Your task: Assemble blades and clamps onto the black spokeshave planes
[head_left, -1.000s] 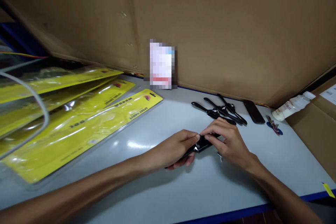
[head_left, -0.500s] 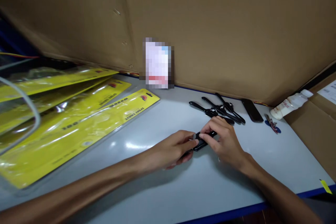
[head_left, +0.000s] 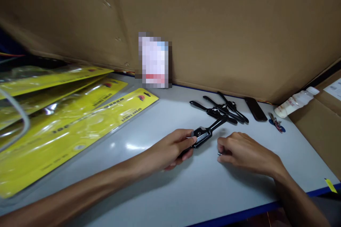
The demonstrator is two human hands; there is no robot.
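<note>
My left hand (head_left: 181, 147) is closed around one handle of a black spokeshave (head_left: 204, 137), with the thumb on its middle. The tool's other handle points up and right, toward several similar black spokeshaves (head_left: 225, 108) lying crossed on the table. My right hand (head_left: 239, 150) is apart from the tool, just to its right and low over the table. Its thumb and fingers pinch a small shiny metal piece (head_left: 219, 154), mostly hidden and too small to name.
Yellow spokeshave blister packs (head_left: 87, 133) overlap on the left of the grey table (head_left: 149, 195), beside a curved pale cable (head_left: 22, 113). A phone (head_left: 255, 109), keys (head_left: 276, 123) and a white bottle (head_left: 295, 103) lie at the right. A cardboard wall (head_left: 226, 35) stands behind.
My right hand has come off the spokeshave and moved right and slightly down, with a small metal piece now showing in its fingers. My left hand still holds the spokeshave. The view has shifted slightly.
</note>
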